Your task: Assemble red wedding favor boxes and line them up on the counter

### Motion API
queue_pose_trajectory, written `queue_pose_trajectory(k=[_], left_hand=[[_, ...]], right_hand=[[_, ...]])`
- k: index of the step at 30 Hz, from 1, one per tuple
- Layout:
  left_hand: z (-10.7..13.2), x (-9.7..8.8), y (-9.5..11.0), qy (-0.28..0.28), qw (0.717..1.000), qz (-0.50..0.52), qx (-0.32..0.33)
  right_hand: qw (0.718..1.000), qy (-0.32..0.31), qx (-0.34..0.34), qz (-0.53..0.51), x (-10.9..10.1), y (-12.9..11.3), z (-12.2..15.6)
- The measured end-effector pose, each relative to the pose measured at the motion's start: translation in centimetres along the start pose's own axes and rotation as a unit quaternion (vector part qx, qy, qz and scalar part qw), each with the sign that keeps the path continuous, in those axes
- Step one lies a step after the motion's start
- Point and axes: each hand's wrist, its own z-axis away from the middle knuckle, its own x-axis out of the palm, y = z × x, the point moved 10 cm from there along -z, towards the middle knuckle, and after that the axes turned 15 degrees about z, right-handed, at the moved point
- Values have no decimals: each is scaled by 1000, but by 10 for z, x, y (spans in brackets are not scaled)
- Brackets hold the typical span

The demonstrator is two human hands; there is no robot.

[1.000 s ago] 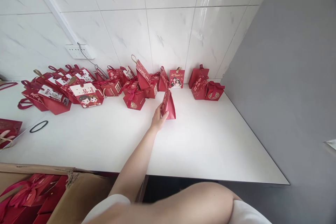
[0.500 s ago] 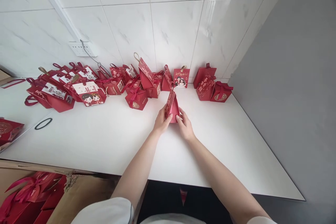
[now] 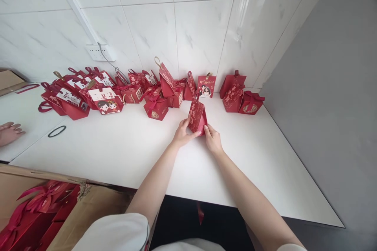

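Between my two hands stands a red paper gift box point(image 3: 197, 117), tent-shaped, with a ribbon loop on top and light lettering on its left face. My left hand point(image 3: 183, 134) grips its left and front side, thumb across the lower front. On the right edge, my right hand point(image 3: 213, 138) holds the box with the thumb at its front; the fingers behind are partly hidden. Just behind it, a flat-faced red box with a cartoon couple point(image 3: 206, 86) leans near the wall, and a red box with a ribbon bow point(image 3: 156, 106) sits to the left.
Several red gift boxes point(image 3: 73, 106) crowd the back left of the white table point(image 3: 141, 153); a small group point(image 3: 235, 98) stands at the back right. A black ring point(image 3: 57, 131) lies at left. Another person's hand point(image 3: 11, 133) shows at the left edge. Below is a cardboard carton point(image 3: 91, 208) of red boxes.
The held box has turned so its lettered left face shows more. A red box at the far left edge is gone from view, and another person's hand appears there. The view has shifted slightly.
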Motion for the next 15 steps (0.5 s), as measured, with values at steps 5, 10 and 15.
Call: queue_pose_trajectory(k=[5, 10, 15], left_hand=[[1, 2, -3, -5, 980, 198, -34], [-2, -2, -22, 40, 955, 276, -102], [-2, -29, -18, 141, 961, 224, -74]], right_hand=[[996, 15, 8, -86, 0, 4, -3], [992, 13, 51, -115, -1, 18, -6], [990, 49, 57, -122, -12, 23, -7]])
